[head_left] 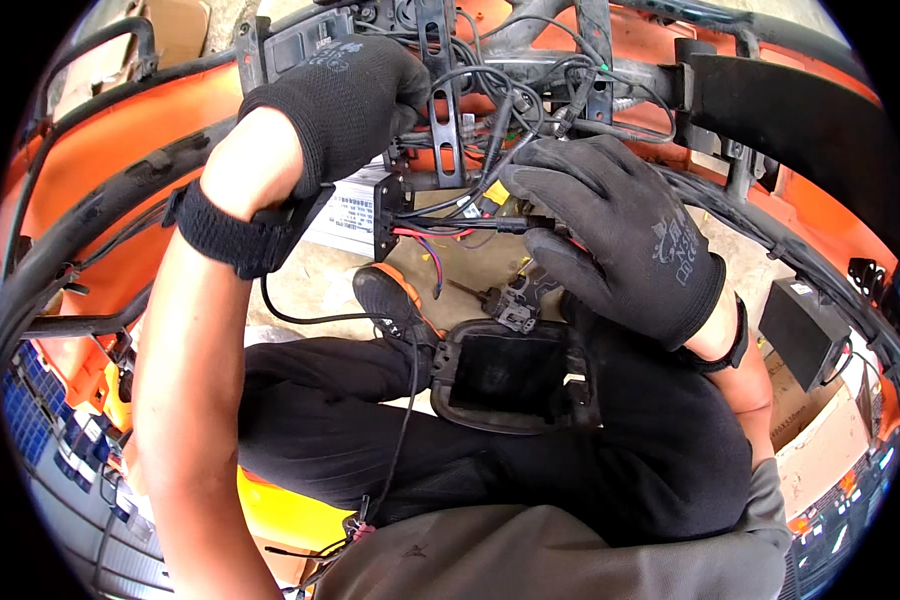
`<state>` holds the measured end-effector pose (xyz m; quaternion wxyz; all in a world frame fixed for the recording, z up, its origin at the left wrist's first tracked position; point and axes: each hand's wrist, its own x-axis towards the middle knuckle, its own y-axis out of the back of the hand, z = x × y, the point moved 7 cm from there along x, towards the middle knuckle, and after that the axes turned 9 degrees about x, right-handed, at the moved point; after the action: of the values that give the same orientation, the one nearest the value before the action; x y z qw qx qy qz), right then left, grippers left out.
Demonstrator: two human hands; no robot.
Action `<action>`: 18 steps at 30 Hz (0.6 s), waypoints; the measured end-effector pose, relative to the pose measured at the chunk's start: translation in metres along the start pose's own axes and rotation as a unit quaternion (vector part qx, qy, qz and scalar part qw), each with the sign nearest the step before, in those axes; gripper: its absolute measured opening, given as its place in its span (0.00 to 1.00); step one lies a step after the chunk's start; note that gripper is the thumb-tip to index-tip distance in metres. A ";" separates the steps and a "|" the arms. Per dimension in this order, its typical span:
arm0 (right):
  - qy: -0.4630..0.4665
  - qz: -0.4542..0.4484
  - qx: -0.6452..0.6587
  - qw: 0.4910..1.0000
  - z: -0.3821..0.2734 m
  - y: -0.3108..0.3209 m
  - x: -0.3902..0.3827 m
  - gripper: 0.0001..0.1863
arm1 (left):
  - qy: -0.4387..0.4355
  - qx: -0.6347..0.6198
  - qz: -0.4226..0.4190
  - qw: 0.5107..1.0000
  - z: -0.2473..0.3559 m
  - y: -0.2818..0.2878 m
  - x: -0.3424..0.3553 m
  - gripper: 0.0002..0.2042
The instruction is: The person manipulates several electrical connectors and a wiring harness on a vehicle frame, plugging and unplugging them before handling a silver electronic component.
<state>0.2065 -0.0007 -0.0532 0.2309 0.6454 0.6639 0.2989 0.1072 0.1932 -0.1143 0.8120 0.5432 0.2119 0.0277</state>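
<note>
Overhead, a tangled bundle of thin black rubbery wires [490, 120] is pinched by the knit-gloved right hand [610, 235] just below the black metal frame bracket [440, 90]. That bracket's left edge is gripped by the gloved left hand [340, 105]. Little open room is left beside a ribbed silver controller box [355, 210] below the bracket.

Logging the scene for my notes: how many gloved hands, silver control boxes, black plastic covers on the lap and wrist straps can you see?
Gloved hands: 2 (left hand, right hand)
Silver control box: 1
Black plastic cover on the lap: 1
Wrist straps: 2 (left strap, right strap)
Total: 6

A vehicle repair workshop: orange frame [120, 120] with exposed wiring [490, 110].
</note>
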 end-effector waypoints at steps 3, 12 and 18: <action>0.004 0.002 0.018 1.000 0.000 0.000 0.000 0.24 | 0.014 -0.065 -0.100 0.993 0.010 0.002 0.014 0.05; -0.021 0.001 0.048 0.999 0.002 0.007 -0.007 0.28 | 0.075 -0.162 0.002 0.984 -0.015 -0.008 0.011 0.05; -0.030 -0.004 0.064 0.998 0.006 0.006 -0.006 0.28 | -0.031 -0.103 0.054 0.993 -0.005 -0.002 -0.004 0.07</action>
<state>0.2156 -0.0057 -0.0536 0.2106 0.6650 0.6768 0.2355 0.1014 0.1956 -0.1169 0.8671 0.4681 0.1527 0.0761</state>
